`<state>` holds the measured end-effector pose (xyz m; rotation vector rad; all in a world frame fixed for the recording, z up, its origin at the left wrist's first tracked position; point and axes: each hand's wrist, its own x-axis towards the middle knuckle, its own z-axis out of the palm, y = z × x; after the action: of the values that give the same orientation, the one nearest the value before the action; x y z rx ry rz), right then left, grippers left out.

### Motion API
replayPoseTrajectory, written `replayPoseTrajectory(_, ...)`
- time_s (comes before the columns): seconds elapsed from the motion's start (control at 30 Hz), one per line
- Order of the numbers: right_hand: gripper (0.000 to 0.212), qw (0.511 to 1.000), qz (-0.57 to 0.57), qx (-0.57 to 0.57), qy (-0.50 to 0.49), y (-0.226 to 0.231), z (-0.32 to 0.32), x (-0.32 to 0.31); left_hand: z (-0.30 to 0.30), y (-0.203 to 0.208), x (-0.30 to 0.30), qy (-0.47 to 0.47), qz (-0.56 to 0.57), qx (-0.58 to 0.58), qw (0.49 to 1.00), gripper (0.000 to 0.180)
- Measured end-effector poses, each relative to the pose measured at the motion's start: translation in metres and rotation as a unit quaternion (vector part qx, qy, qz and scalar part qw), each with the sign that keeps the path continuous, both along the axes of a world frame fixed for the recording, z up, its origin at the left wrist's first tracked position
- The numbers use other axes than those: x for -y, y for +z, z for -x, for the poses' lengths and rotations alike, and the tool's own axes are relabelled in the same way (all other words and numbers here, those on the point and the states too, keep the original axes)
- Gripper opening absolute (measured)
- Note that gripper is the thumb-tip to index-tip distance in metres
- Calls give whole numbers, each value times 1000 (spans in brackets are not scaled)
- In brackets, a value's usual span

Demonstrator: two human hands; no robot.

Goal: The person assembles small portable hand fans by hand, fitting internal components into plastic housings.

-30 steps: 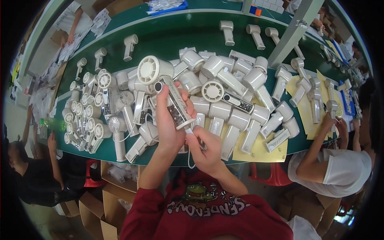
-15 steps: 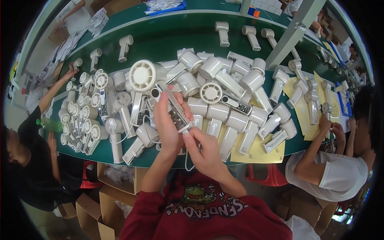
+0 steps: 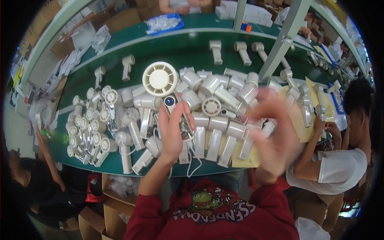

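Note:
My left hand (image 3: 173, 128) is closed round the handle of a white handheld fan (image 3: 160, 79), its round slotted head pointing up. A small round display on the handle is lit blue, and circuit parts show in the open side of the handle. Just below the handle's end hangs a white cable (image 3: 196, 165); I cannot tell whether it is plugged in. My right hand (image 3: 278, 134) is off to the right above the pile, smeared by motion, so its fingers are unclear. Under and behind both hands lie many white fans (image 3: 216, 124).
More fans with open handles (image 3: 96, 126) crowd the green table's left side. Yellow paper (image 3: 244, 160) lies under fans at the right. A slanting metal post (image 3: 284, 40) rises behind the pile. A blue tray (image 3: 164, 25) stands at the back. Co-workers sit on both sides.
My right hand has left the lower end of the fan's handle and swung away to the right. The fan has turned in my left hand, and its lit blue display now shows.

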<state>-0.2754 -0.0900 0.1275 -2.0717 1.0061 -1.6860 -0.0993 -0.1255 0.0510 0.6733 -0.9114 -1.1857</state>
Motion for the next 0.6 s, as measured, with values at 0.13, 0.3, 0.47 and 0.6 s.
replayPoseTrajectory(0.13, 28, 957, 265, 56, 107, 65, 32, -26, 8, 28, 16, -39, 26, -18, 999, 28)
replayPoseTrajectory(0.3, 28, 884, 457, -48, 87, 83, 83, -66, 9, 58, 26, -17, 13, -63, 998, 40)
replayPoseTrajectory(0.47, 27, 712, 682, -155, 55, 110, 120, -105, -16, 27, 16, -45, 66, -154, 985, 29)
replayPoseTrajectory(0.6, 27, 514, 841, -167, -12, -99, 360, -137, -6, 32, 25, -107, 211, -171, 956, 29)
